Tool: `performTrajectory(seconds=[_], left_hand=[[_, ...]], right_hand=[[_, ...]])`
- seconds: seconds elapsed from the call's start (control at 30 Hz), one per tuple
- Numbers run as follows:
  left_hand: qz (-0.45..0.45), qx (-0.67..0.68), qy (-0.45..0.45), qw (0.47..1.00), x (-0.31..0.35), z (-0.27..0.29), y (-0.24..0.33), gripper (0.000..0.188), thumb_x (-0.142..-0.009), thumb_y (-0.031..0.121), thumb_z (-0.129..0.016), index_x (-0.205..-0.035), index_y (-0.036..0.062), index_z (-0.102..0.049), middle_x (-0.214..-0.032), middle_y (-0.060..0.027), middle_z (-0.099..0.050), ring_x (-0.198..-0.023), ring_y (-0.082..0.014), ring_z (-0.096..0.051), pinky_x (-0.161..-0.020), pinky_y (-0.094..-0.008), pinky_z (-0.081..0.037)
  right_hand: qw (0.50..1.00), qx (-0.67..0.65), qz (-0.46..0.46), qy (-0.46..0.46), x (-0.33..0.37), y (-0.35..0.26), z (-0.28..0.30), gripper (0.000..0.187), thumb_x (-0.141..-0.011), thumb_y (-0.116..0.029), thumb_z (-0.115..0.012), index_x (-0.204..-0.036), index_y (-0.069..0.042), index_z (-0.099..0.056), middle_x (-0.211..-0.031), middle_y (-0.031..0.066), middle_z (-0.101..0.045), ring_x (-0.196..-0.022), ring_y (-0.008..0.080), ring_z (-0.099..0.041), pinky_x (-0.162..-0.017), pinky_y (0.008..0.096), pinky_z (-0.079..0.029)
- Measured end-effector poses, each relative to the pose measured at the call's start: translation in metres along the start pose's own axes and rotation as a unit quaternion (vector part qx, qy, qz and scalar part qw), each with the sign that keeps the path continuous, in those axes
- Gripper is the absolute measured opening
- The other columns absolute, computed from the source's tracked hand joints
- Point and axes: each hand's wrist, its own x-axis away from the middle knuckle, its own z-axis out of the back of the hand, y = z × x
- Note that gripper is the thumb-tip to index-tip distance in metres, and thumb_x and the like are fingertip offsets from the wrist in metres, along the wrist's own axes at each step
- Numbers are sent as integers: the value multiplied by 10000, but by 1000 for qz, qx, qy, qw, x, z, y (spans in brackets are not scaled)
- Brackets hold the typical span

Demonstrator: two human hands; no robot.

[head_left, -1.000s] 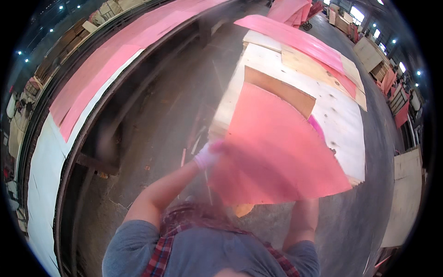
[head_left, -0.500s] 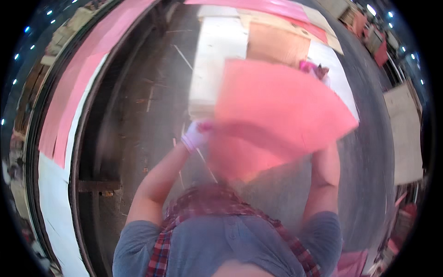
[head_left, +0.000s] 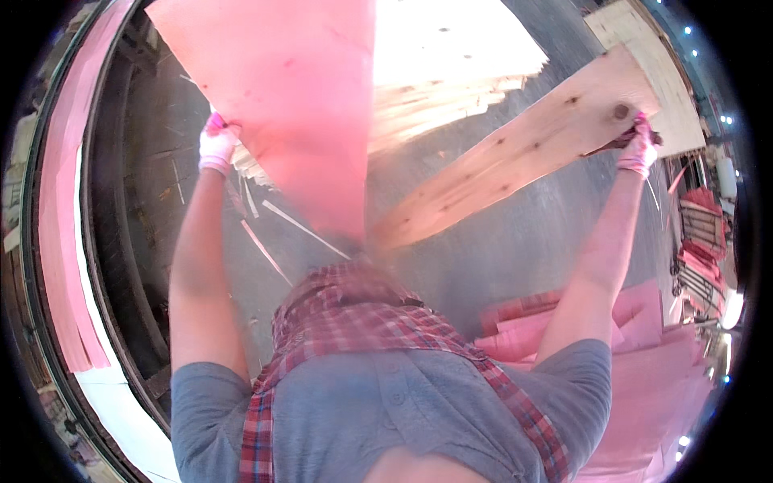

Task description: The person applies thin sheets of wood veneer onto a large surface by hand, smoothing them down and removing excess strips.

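Two gloved hands hold one thin sheet up in front of the person, arms spread wide. The left hand, in a white and pink glove, is closed on the edge of the sheet where its pink face shows; the fingers wrap the rim tightly. The right hand, in a like glove, grips the far end, where the sheet turns its bare wood face to the camera, pale with dark knots. Between the hands the sheet twists, pink side at the left and wood side at the right, and its lower part hangs down toward the person's chest, blurred there.

Behind the sheet lies a stack of pale boards, brightly lit, with ragged layered edges below it. Another pale panel lies at the upper right, just past the right hand. The floor is grey concrete, with thin splinters scattered under the left arm. More pink sheets are piled at the lower right, beside the right upper arm. A long pink strip runs along the left rim of the view, over a white panel. The person wears a grey shirt and a red plaid apron.
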Motion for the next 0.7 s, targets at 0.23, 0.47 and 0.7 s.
performTrajectory(seconds=[0.23, 0.47, 0.7], left_hand=[[39, 18, 109, 993, -6, -24, 44, 790, -600, 261, -798, -1202, -25, -372, -1147, -141, -479, -1007, -202, -485, -865, -295, -403], [-24, 209, -168, 963, 145, -81, 125, 818, -651, 110, -750, -1308, 34, -270, -1268, -146, -362, -1120, -240, -416, -960, -350, -367], [-18, 461, -276, 843, 303, -63, 131, 797, -721, 341, -683, -1310, 11, -259, -1301, -212, -308, -1189, -354, -334, -997, -440, -313]], right_hand=[[951, 175, 159, -197, 26, -101, 44, 225, -774, -222, -635, -915, -46, -632, -759, 29, -574, -678, 120, -517, -585, 260, -411], [896, 115, 169, -394, 160, -172, -79, 177, -822, -124, -573, -925, 17, -602, -803, 19, -599, -709, 91, -542, -640, 216, -423], [659, -86, 91, -742, 363, -311, -181, 267, -763, -252, -628, -894, -20, -608, -779, 8, -588, -706, 70, -521, -608, 207, -415]])
